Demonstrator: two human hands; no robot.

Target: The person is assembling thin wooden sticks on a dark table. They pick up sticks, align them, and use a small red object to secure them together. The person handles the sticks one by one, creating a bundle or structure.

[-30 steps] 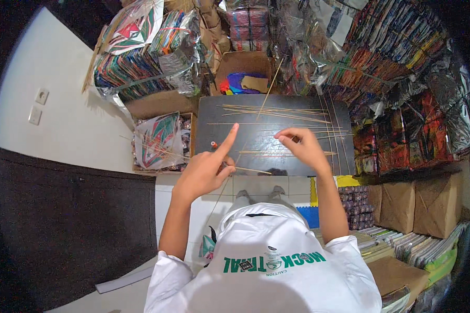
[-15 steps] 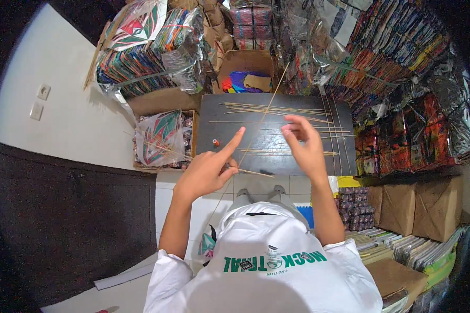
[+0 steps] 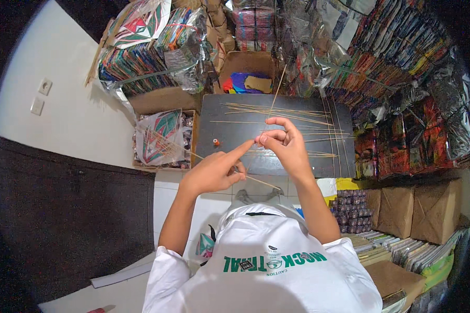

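Observation:
My left hand [image 3: 211,173] is closed around a thin bamboo stick [image 3: 264,182], its index finger stretched out to the right. A second long stick [image 3: 279,88] rises steeply across the first, passing behind my fingers. Thumb and fingertips of my right hand [image 3: 288,150] are pinched together at the tip of the left index finger; whatever they grip is too fine to make out. Both hands are over the near part of a dark table [image 3: 210,109]. Several loose bamboo sticks [image 3: 276,110] lie across it, and a small orange-and-white spool [image 3: 216,142] stands left of them.
Left of the table, an open carton [image 3: 194,141] holds a patterned kite-like sheet [image 3: 164,136]. Another carton [image 3: 248,61] stands behind. Tall plastic-wrapped stacks [image 3: 396,41] crowd the back and right. Brown parcels [image 3: 435,208] sit at the right.
My right hand has moved left and down, its fingertips now meeting the left index finger. The steep stick has swung slightly more upright, and my left hand has turned a little.

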